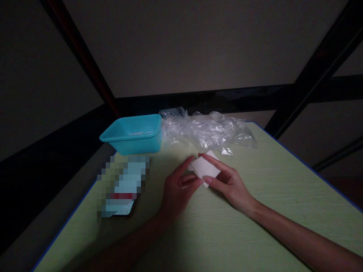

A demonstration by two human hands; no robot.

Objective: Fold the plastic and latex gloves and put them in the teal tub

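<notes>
The right hand (pixel 231 185) grips a folded white sheet (pixel 208 167) between thumb and fingers, above the table (pixel 272 200); the left hand (pixel 178 189), fingers curved, touches its near-left edge. Beyond lie crumpled clear plastic bags (pixel 210 130), with a turquoise basket (pixel 133 138) beside them, left. Nearer, a partly blurred flat object (pixel 124 206) rests on the table.

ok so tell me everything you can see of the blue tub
The blue tub is an open, roughly rectangular container, plastic by its look, with a rolled rim and walls narrowing downward. It stands upright at the table's far left, neither hand on it. Clear plastic bags lie right beside it, perhaps touching. Something small and pale shows inside, too unclear to name.
</notes>
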